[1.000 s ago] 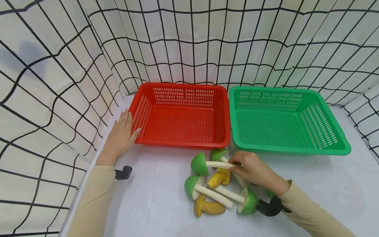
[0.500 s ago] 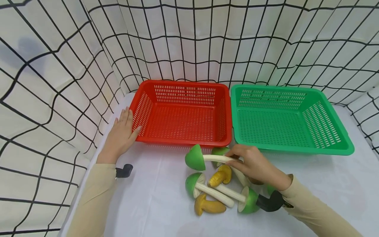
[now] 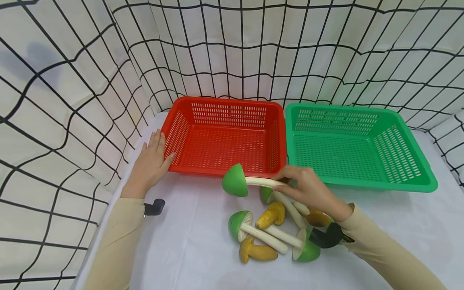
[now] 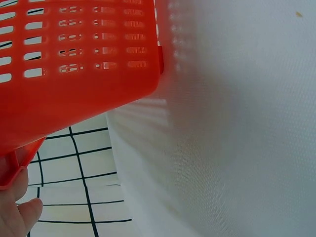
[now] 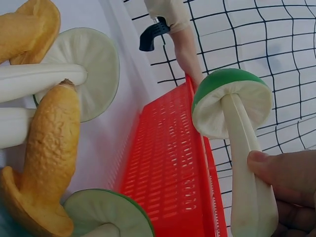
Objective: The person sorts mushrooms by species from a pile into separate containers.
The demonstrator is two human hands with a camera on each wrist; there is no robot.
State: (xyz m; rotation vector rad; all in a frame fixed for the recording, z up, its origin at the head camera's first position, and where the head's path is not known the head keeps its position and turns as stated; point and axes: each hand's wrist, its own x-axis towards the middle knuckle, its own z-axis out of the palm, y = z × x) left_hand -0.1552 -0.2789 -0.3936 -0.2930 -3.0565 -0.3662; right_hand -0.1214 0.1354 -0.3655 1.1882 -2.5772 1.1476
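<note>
My right hand (image 3: 308, 189) pinches a green-capped mushroom (image 3: 235, 181) by its pale stem, cap pointing left. It is held above the table near the front rim of the red basket (image 3: 197, 169). The right wrist view shows the thumb on the stem of this mushroom (image 5: 242, 163). At the basket's left side, my left hand (image 3: 146, 167) rests against the rim with its fingers straight. Below the right hand lies a loose pile with a green-capped mushroom (image 3: 261, 235), a yellow mushroom (image 3: 271, 215) and a brownish-yellow mushroom (image 3: 257, 252), among others.
A green basket (image 3: 366, 186) stands beside the red one, on the right. Both have bare bottoms in view. White walls with black netting (image 3: 246, 48) rise behind and at the sides. A white cloth (image 3: 195, 241) covers the table.
My right hand has lifted the green-capped mushroom off the pile and carried it up and toward the red basket. The left hand stays at the basket's left rim.
</note>
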